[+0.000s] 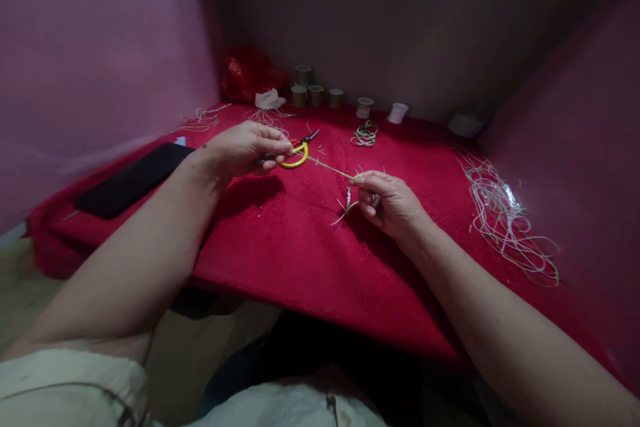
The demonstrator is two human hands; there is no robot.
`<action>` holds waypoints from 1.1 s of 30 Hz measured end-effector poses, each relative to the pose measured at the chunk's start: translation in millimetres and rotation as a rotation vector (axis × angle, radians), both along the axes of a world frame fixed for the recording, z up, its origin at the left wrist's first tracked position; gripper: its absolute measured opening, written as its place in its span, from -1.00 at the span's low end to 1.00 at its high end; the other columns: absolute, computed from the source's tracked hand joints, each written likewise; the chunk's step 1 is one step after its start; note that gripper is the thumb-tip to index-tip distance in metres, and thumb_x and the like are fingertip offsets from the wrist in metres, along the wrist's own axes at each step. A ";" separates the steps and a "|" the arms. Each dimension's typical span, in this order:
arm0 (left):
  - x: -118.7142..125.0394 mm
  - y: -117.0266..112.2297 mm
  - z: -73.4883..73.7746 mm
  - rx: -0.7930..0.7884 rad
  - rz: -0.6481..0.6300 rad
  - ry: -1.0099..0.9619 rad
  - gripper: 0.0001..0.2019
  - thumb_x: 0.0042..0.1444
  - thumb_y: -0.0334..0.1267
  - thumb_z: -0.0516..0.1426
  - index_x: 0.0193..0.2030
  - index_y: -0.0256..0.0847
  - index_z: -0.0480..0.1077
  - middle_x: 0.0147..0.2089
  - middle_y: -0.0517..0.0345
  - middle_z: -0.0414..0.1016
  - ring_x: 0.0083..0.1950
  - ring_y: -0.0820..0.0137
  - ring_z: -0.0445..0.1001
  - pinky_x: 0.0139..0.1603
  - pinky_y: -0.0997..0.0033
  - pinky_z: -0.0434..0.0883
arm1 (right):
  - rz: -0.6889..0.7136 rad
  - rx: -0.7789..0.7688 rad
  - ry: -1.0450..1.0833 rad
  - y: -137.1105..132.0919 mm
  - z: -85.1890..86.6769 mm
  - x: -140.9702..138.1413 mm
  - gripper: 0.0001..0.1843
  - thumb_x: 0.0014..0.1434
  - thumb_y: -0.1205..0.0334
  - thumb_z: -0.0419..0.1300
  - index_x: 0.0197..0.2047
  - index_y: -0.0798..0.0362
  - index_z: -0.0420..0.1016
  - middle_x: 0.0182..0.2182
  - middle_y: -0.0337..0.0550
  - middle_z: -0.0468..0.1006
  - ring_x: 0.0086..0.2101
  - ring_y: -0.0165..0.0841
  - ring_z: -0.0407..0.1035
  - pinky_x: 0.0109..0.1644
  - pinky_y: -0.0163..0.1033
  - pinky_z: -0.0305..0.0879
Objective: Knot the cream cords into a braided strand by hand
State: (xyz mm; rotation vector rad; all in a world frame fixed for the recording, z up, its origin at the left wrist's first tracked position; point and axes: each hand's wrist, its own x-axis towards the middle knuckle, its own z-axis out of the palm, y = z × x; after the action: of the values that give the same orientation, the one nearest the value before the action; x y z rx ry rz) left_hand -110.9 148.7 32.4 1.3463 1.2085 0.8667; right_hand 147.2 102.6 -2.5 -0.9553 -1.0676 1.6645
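Note:
A thin pale cord [327, 165] runs taut between my two hands above a red cloth. My left hand [255, 148] pinches its upper left end. Just beyond those fingers lie scissors [301, 152] with yellow and red handles, blades pointing away to the right; my fingers partly overlap them. Lower down, my right hand [383, 199] pinches the cord's other end between thumb and forefinger. From beneath that hand hangs a short braided piece [349, 200] with loose thread ends. Whether it joins the taut cord is hidden by my fingers.
Several thread spools [336, 99] stand along the back wall beside a red plastic bag [250, 73]. A dark flat case [135, 180] lies at left. Loose cords [505, 213] are heaped at right, and a small cord bundle [365, 135] rests near the spools. Walls close in both sides.

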 end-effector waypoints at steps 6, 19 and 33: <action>1.9 1.0 -2.1 -0.022 0.008 -0.015 -0.94 -0.06 -0.43 0.21 -0.51 -0.33 0.44 -0.59 0.14 0.35 -0.68 0.65 0.24 -0.71 0.66 0.12 | 0.014 0.061 -0.028 1.0 -1.9 0.3 -0.87 -0.07 0.29 0.29 -0.50 0.11 0.40 -0.74 -0.40 0.24 -0.79 -0.59 0.06 -0.84 -0.45 -0.21; 30.7 -3.8 -13.5 0.465 0.162 0.401 -0.91 -0.05 -0.42 0.19 -0.35 -0.31 0.48 -0.63 0.24 0.37 -0.64 0.56 0.27 -0.65 0.57 0.18 | 0.072 0.141 -0.132 -3.3 -4.3 -3.1 -0.82 0.02 0.23 0.29 -0.52 0.07 0.39 -0.75 -0.42 0.21 -0.80 -0.60 -0.01 -0.82 -0.41 -0.23; 72.1 -32.3 -18.3 0.327 -0.347 0.237 -0.88 0.08 -0.40 0.12 -0.25 -0.30 0.46 -0.57 0.26 0.38 -0.65 0.63 0.24 -0.65 0.64 0.20 | 0.196 0.143 -0.166 -5.6 -6.4 -2.4 -0.83 0.04 0.18 0.27 -0.45 0.10 0.43 -0.75 -0.40 0.26 -0.79 -0.58 0.00 -0.82 -0.44 -0.17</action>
State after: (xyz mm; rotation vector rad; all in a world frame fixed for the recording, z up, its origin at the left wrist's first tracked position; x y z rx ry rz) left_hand -38.8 116.4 14.1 1.9020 0.9906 0.6862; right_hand 144.9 97.1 -8.8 -0.9314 -1.4108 1.6609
